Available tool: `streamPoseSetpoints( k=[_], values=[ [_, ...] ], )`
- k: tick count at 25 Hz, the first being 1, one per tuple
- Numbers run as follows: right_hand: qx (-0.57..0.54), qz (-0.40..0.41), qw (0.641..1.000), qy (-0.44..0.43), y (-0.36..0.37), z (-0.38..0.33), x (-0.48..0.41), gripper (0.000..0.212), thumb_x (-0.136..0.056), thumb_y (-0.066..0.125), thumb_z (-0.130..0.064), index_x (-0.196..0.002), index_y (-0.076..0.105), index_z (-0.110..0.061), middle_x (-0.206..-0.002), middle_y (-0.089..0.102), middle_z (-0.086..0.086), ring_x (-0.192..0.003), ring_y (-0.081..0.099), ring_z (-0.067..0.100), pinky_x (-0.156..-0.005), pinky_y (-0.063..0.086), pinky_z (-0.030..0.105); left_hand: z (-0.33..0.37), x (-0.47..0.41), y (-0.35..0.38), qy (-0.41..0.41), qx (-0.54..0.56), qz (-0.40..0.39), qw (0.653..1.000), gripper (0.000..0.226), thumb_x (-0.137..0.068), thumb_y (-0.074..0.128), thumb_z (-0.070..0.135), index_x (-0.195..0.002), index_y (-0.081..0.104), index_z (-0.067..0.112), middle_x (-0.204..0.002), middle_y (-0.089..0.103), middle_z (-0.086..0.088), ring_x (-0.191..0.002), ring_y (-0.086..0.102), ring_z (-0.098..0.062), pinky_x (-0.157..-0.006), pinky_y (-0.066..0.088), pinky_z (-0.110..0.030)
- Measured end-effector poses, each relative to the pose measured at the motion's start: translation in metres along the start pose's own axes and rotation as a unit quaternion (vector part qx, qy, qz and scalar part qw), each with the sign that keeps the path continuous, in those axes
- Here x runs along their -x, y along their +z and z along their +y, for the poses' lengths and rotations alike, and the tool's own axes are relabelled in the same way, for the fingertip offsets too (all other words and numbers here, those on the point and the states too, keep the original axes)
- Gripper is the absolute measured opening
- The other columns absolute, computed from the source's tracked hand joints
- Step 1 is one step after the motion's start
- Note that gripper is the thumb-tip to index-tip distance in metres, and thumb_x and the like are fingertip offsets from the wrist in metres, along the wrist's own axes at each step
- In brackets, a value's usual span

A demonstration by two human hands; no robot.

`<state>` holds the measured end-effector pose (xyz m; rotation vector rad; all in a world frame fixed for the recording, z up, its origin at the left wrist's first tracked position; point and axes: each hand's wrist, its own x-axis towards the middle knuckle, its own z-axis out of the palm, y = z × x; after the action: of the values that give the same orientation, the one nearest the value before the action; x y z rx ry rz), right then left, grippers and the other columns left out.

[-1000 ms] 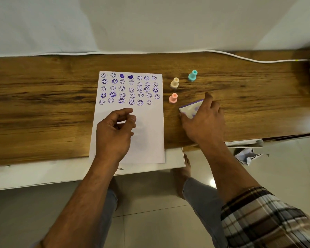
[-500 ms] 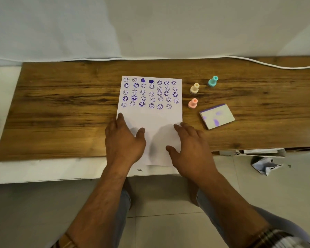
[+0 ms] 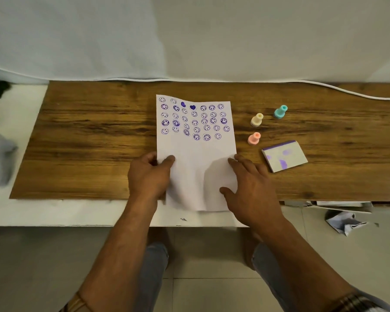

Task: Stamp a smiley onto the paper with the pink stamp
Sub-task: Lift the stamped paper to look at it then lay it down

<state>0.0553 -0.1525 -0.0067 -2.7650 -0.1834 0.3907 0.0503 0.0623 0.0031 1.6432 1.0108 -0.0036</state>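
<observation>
The wooden surface (image 3: 88, 136) carries a sheet of paper (image 3: 196, 154) whose upper half is covered with purple smiley prints and whose near end overhangs the front edge. The left hand (image 3: 150, 176) grips the paper's left edge, thumb on top and fingers curled beneath. The right hand (image 3: 250, 190) lies flat on the paper's right edge, fingers spread and holding nothing. Right of the paper sit an ink pad (image 3: 284, 156), then the teal stamp (image 3: 280, 111), the yellow stamp (image 3: 257, 119) and the pink stamp (image 3: 254, 138), upright, between paper and pad.
</observation>
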Motion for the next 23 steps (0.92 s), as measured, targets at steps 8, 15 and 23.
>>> streamPoseSetpoints(
  k=[8, 15, 23],
  values=[
    [-0.164, 0.072, 0.982, 0.057, -0.008, 0.002, -0.017, 0.060, -0.090, 0.078, -0.038, -0.144, 0.052, -0.028, -0.142, 0.062, -0.003, -0.128, 0.059, 0.025, -0.103, 0.051, 0.047, 0.004, 0.002, -0.001, 0.042, 0.030, 0.018, 0.998, 0.025, -0.090, 0.068, 0.004, -0.109, 0.074, 0.018, -0.096, 0.077, 0.005, -0.085, 0.073, -0.014, -0.092, 0.059, -0.039],
    [-0.346, 0.082, 0.925, 0.138, -0.018, 0.012, -0.030, 0.026, -0.092, 0.077, -0.032, -0.116, 0.075, -0.020, -0.095, 0.073, -0.012, -0.092, 0.071, 0.012, -0.090, 0.060, 0.042, 0.007, 0.002, -0.001, -0.041, 0.139, -0.028, 0.989, 0.021, -0.092, 0.068, 0.007, -0.109, 0.076, 0.018, -0.111, 0.079, 0.000, -0.108, 0.073, -0.030, -0.100, 0.054, -0.058],
    [-0.395, 0.095, 0.902, 0.146, -0.018, 0.011, -0.032, 0.011, -0.092, 0.079, -0.027, -0.102, 0.078, -0.022, -0.086, 0.073, -0.018, -0.084, 0.070, 0.004, -0.083, 0.060, 0.033, 0.010, 0.004, 0.001, -0.014, 0.127, -0.013, 0.992, 0.020, -0.093, 0.068, 0.005, -0.092, 0.074, 0.024, -0.095, 0.077, 0.009, -0.104, 0.074, -0.028, -0.099, 0.057, -0.052]
  ],
)
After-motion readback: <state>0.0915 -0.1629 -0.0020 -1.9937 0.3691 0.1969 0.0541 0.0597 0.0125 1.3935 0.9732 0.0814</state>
